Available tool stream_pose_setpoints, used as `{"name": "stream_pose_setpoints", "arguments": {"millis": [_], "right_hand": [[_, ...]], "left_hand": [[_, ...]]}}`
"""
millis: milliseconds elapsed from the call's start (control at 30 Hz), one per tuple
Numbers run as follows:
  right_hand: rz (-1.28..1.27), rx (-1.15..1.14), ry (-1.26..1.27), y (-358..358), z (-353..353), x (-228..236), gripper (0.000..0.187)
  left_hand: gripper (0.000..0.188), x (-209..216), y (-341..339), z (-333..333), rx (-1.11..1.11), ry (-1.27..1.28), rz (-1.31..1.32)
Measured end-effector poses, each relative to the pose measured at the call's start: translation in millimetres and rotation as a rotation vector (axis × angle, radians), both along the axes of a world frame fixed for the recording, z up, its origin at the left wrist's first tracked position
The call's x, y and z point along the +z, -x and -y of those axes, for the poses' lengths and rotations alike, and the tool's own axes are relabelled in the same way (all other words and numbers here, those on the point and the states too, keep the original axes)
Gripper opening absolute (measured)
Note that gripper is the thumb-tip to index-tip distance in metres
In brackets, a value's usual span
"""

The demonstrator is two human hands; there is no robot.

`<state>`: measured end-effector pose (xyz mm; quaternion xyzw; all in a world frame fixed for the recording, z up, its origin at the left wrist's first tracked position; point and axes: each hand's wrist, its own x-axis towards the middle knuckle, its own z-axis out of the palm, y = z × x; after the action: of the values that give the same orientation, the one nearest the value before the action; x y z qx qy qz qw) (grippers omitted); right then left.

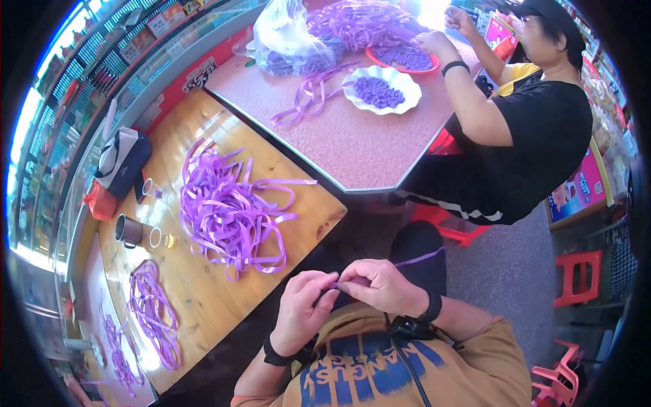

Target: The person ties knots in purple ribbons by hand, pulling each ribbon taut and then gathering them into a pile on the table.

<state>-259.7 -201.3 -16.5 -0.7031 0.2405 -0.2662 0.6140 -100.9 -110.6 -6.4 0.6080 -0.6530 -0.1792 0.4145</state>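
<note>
Both my hands meet in front of my chest, fingertips pinched close together. My left hand (300,306) is closed on a bit of narrow purple ribbon (422,258). Right beside it, my right hand (384,287) pinches the same ribbon, and its loose end trails out past my knuckles to the right. Most of the part between my fingers is hidden. On the wooden table (308,220) to my left lies a big tangled heap of purple ribbon (227,210). A looped bundle of ribbon (154,315) rests nearer the table's left side.
A metal mug (129,231), a dark bag (124,163) and a red pouch (102,201) stand along the wooden table's left. On the pink table (359,152) are a white scalloped dish (405,85) of small purple pieces and a plastic bag (281,34). Another person (536,115) sits at right.
</note>
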Motion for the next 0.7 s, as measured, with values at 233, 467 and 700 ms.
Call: {"name": "stream_pose_setpoints", "arguments": {"millis": [233,467,700], "right_hand": [[-0.068,0.052,0.004,-2,2,-1,0.008],[-0.134,0.060,-0.039,-1,-2,-3,0.010],[0.013,0.097,0.282,-16,-5,0,0.010]], "left_hand": [[0.007,-2,-14,3,-0.086,-0.057,0.069],[0.010,2,-20,-17,-0.013,-0.648,-0.966],[0.011,1,-7,-4,0.060,-0.286,-0.955]]}}
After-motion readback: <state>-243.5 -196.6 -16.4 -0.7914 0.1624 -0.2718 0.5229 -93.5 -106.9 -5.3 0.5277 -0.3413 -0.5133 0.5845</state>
